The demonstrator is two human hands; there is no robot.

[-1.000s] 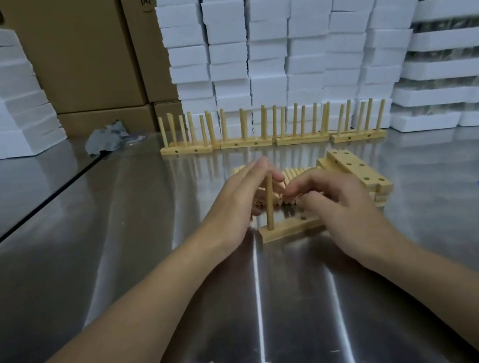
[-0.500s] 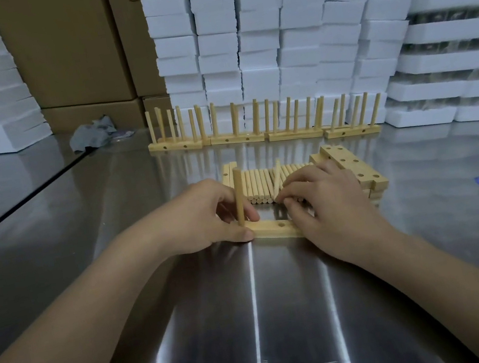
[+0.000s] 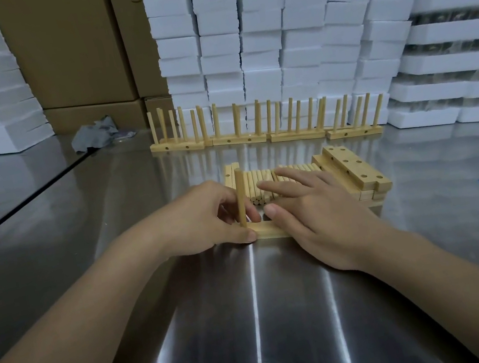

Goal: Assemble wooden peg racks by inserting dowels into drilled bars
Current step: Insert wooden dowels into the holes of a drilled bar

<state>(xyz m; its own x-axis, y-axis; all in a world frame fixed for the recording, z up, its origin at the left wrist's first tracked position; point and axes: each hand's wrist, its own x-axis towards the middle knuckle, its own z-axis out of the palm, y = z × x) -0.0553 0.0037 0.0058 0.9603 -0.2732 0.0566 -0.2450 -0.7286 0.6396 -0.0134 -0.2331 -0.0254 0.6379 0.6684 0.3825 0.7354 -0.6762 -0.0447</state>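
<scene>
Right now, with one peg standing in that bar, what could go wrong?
The single upright dowel may tilt or pop out if the left hand gripping the bar slips. The right hand, stretched flat over the loose dowels, could roll them apart. It also lies close to the stacked bars and might nudge them.

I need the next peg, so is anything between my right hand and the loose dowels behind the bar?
Nothing visible. The right hand has its straight fingers reaching over the loose dowels. The one upright dowel stands at the left end of the bar, where the left hand grips, clear of that path.
</scene>
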